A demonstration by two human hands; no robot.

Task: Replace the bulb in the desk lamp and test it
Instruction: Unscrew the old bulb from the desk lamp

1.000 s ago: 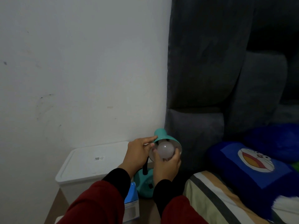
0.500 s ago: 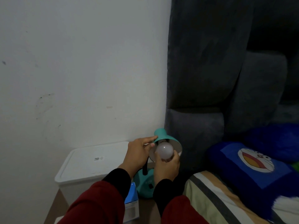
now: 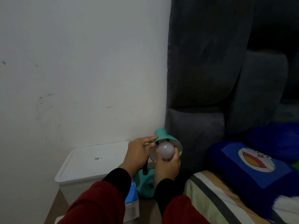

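A small teal desk lamp stands between a white bin and a bed, its base (image 3: 144, 185) low and its shade (image 3: 163, 136) tilted toward me. My left hand (image 3: 138, 155) grips the shade's left rim, thumb and fingers pinching it. A round white bulb (image 3: 166, 150), unlit, sits at the mouth of the shade. My right hand (image 3: 166, 167) wraps around the bulb from below. Whether the bulb's base is in the socket is hidden by the shade and my fingers. A black switch (image 3: 151, 186) shows on the lamp base.
A white lidded plastic bin (image 3: 90, 165) stands left of the lamp against the white wall. A blue and white box (image 3: 131, 206) lies beside the lamp base. A dark padded headboard (image 3: 210, 78), a blue cartoon pillow (image 3: 255, 165) and a striped bedsheet (image 3: 215, 201) fill the right.
My right hand has shifted slightly on the bulb, fingers turning around it. The bulb sits a little higher at the shade's mouth. My left hand stays on the shade.
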